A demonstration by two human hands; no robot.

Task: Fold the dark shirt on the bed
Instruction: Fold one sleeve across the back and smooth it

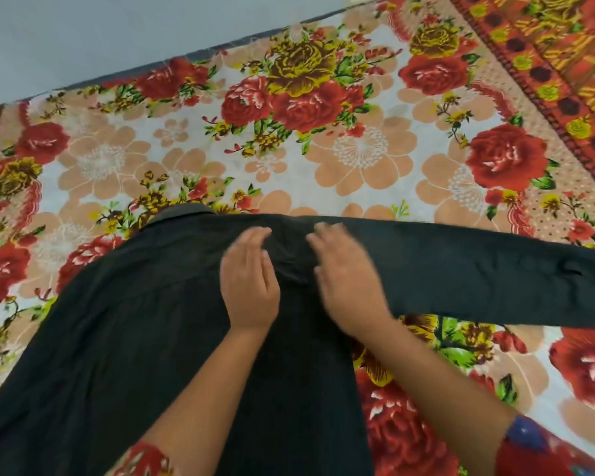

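Floral bedsheet (358, 159) under dark shirt (134, 321)

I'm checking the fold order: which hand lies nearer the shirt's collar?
The left hand, on the shirt and closer to the collar; the right hand lies farther off, toward the outstretched sleeve.

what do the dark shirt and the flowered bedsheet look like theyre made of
The dark shirt looks like thin woven cloth, perhaps cotton, matte: it lies limp with soft creases and no shine. The flowered bedsheet looks like printed woven fabric, also matte, lying flat; the fibre cannot be told.
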